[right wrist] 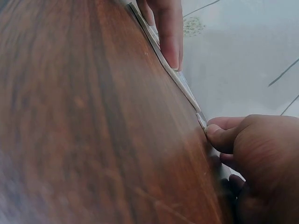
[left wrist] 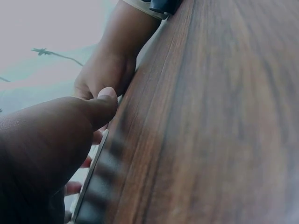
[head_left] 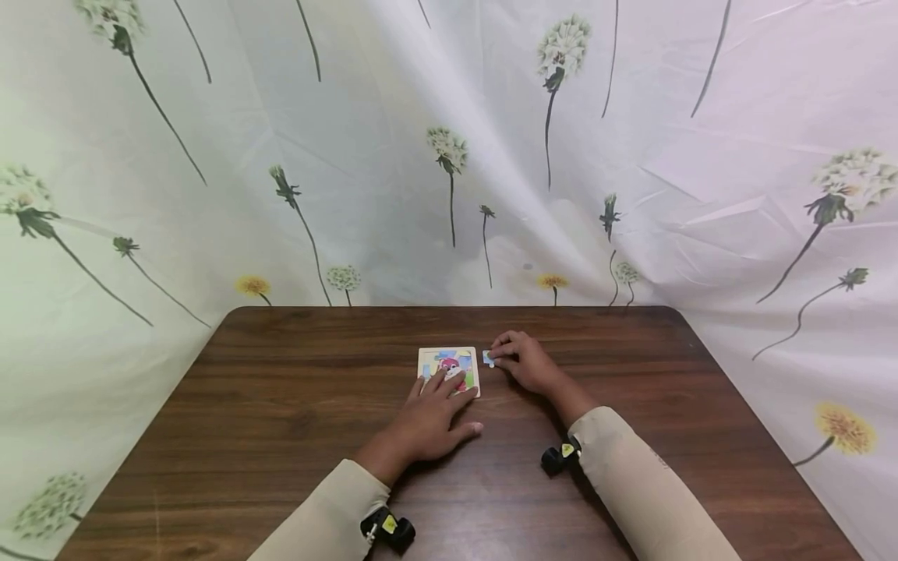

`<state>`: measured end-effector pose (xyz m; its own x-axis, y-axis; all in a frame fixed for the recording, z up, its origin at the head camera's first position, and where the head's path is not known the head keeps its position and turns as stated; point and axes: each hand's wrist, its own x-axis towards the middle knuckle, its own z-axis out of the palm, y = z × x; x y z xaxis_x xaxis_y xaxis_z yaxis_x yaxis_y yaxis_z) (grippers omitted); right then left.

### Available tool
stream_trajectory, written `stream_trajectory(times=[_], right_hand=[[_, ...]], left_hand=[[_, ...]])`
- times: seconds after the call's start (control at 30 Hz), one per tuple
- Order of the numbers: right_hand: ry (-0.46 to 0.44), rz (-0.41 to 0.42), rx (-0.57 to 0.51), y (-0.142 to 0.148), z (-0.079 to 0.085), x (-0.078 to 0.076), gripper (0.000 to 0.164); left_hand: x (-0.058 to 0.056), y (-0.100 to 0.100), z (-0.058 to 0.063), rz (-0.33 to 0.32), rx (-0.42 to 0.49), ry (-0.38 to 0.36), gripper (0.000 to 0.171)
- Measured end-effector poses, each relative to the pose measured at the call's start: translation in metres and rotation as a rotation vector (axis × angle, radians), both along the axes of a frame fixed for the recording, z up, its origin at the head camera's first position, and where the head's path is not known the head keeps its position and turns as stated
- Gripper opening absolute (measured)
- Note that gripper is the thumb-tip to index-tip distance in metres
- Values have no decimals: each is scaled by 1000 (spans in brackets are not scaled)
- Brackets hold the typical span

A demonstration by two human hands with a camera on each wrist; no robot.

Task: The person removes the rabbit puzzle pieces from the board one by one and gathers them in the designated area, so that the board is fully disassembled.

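Observation:
A small square jigsaw puzzle (head_left: 456, 349) with a light border and a pink cartoon figure lies on the table. My left hand (head_left: 426, 425) rests across its near part, fingers spread over the picture and thumb out to the right. Just right of the puzzle, my right hand (head_left: 529, 366) pinches a small blue puzzle piece (head_left: 486, 358) between thumb and index finger. From the right wrist, this puzzle piece (right wrist: 201, 122) appears edge-on, close to the corner of the puzzle board (right wrist: 170, 70). In the left wrist view, the fingers lie over the edge of the board (left wrist: 88, 179).
The dark wood-grain table (head_left: 295, 436) extends around the puzzle on every side. Behind it and along both sides hangs a pale curtain (head_left: 393, 218) printed with dandelions. Black wrist cameras (head_left: 396, 532) are strapped at both sleeves.

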<state>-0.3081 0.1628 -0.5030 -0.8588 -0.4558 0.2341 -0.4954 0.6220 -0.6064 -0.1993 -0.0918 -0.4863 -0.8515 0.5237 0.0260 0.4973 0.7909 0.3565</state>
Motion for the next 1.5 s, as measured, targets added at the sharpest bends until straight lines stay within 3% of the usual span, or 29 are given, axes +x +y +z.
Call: stream_trajectory(times=[0.7,1.5], right_hand=[[-2,-31,-111,-1,2,0,20],[83,-17,-72,-45,-4,-3,18]], left_hand=[[0,0,-2,-11,20,-29,63],[4,2,-1,-3,9,-15,62]])
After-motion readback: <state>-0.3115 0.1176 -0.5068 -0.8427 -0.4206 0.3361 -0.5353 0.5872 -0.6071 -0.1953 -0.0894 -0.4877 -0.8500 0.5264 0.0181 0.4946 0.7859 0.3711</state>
